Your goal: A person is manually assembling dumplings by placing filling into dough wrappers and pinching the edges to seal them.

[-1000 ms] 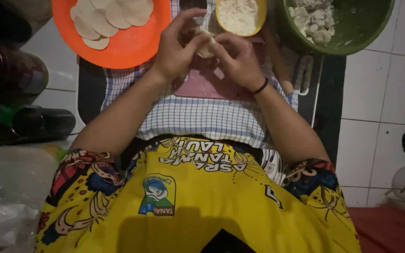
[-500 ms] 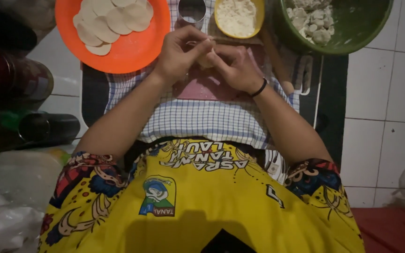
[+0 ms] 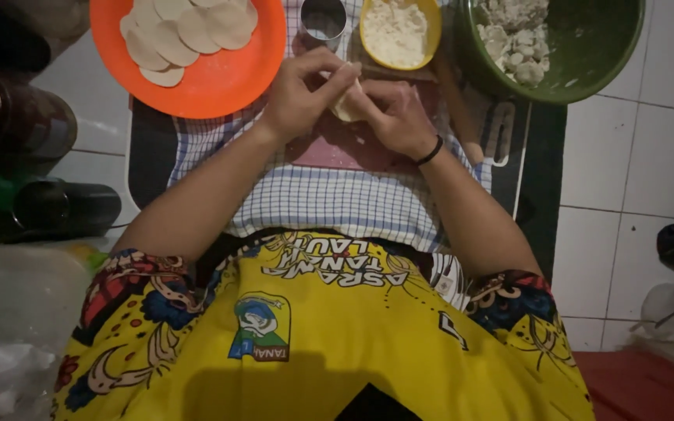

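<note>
Just beyond and to the left of the left hand point(image 3: 299, 95) sits an orange plate point(image 3: 228, 82) of round dough discs point(image 3: 189, 27). Both hands meet over a pink board point(image 3: 337, 148) on a checked cloth point(image 3: 337, 203): the left hand and right hand point(image 3: 395, 117) each pinch a small pale dough piece point(image 3: 346, 105) between closed fingertips. Beyond them stand a metal cup point(image 3: 323, 19) and a yellow bowl of flour point(image 3: 399, 31); a green bowl point(image 3: 587, 54) lies beyond the right hand.

A home kitchen floor is shown: white floor tiles point(image 3: 633, 171) are seen beneath a checked cloth point(image 3: 337, 203), on which an orange plate point(image 3: 228, 78) of dough rounds, a yellow flour bowl point(image 3: 396, 31) and a green bowl point(image 3: 594, 54) are set.
</note>
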